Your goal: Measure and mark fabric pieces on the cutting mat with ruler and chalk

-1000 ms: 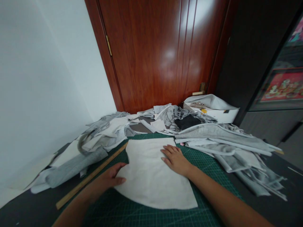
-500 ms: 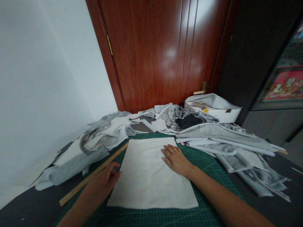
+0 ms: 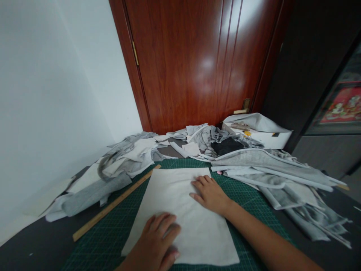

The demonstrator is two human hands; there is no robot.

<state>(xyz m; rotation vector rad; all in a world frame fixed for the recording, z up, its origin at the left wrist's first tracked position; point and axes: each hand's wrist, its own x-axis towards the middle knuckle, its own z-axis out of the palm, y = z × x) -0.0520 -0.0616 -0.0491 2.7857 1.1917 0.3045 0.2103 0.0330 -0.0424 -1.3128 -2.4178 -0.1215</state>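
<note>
A white piece of cloth lies spread on a green cutting mat, with faint wrinkles near its middle. My right hand rests on its upper right part, fingers spread and pointing left. Over the lower left part is my left hand, its fingers bent and apart, seemingly touching the cloth; nothing shows between them. Left of the cloth, a wooden ruler lies slantwise across the mat.
Heaps of grey and white fabric scraps lie at the left and back. Longer grey fabric pieces are piled at the right. Behind them stands a white box. A brown door and a white wall bound the table.
My left hand has moved right, from beside the cloth's left edge onto its lower left part. The cloth's near edge sits slightly lower in view. My right hand stays nearly in place.
</note>
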